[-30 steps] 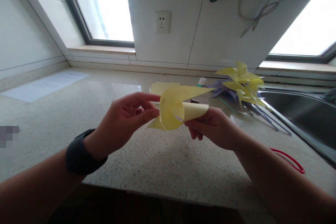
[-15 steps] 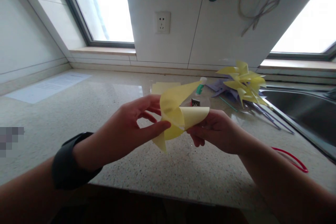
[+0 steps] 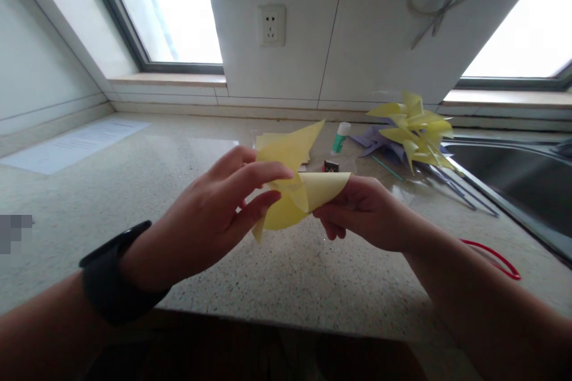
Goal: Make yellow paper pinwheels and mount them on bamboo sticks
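Note:
A pale yellow paper pinwheel (image 3: 286,213) is held up over the counter, its blades curled in toward the middle. My right hand (image 3: 364,208) pinches its right-hand blade, which is rolled into a loop; the other fingers are tucked underneath. My left hand (image 3: 227,199), with a black band (image 3: 120,274) on the wrist, has its index finger across the upper blade and its thumb near the centre. Part of the left fingers is hidden by paper. Behind the pinwheel lie yellow paper sheets (image 3: 263,140) and a small dark object (image 3: 331,166).
A green and white glue stick (image 3: 339,138) stands behind. Finished yellow pinwheels (image 3: 413,131) and purple ones (image 3: 373,138) with sticks lie by the steel sink (image 3: 504,172). Red-handled scissors, partly hidden (image 3: 496,256), sit at right. A printed sheet (image 3: 74,143) lies far left.
My left index finger has come over the front of the upper blade, and the thumb has shifted up and left. The upper blade has swung left, uncovering the glue stick. My right hand keeps its pinch.

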The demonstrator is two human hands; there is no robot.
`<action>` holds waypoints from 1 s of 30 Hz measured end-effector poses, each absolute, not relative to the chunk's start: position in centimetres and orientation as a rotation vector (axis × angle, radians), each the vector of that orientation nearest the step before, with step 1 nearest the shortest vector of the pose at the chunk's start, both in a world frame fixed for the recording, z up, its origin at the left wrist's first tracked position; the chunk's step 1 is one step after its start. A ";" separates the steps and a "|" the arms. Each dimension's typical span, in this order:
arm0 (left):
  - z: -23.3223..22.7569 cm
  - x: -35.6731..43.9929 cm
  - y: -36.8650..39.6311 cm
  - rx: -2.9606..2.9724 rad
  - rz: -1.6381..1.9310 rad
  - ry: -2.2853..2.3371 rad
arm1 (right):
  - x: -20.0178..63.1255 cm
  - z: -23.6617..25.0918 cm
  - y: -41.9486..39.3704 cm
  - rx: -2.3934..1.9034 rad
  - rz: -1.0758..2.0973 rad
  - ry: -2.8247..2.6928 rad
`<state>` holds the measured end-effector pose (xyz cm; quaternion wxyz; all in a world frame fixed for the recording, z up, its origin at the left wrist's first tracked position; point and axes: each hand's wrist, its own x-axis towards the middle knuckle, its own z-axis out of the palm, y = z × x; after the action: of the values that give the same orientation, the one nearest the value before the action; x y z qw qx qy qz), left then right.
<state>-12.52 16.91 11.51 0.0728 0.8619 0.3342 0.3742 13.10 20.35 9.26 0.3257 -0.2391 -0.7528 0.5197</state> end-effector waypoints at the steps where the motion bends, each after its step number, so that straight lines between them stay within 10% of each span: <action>1: 11.6 -12.5 16.9 2.620 1.105 1.023 | 13.1 9.2 20.4 -0.612 1.370 -1.961; 30: 11.1 -11.4 16.0 2.504 1.220 1.201 | 13.2 9.0 20.0 -0.641 1.293 -1.948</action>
<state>-11.40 15.97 11.06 0.0541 0.8242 0.3954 0.4017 13.25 20.04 8.97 0.3508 -0.2476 -0.7524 0.4995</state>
